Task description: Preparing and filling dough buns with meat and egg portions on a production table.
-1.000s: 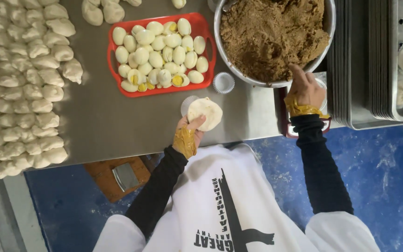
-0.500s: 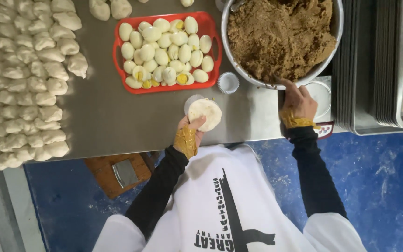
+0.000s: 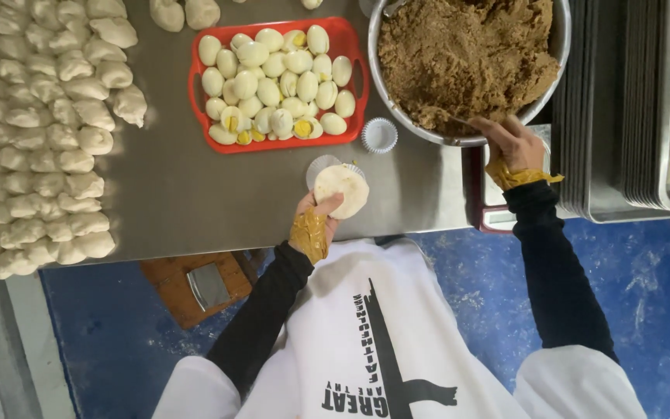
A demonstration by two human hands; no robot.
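L hand cups a flattened dough disc above the table edge w/ thumb over its rim, while R hand, fingers curled, digs into the brown filling in the metal bowl — filling-pickup step; next likely needs a pinch carried onto the disc.

Grey stainless-steel worktable, bearing rows of pale raw dough lumps along the left edge. Near the far edge, a red rectangular plastic tray of peeled boiled eggs; beside it, a large round metal bowl of brown crumbly filling. Between them, one small white fluted paper cup.
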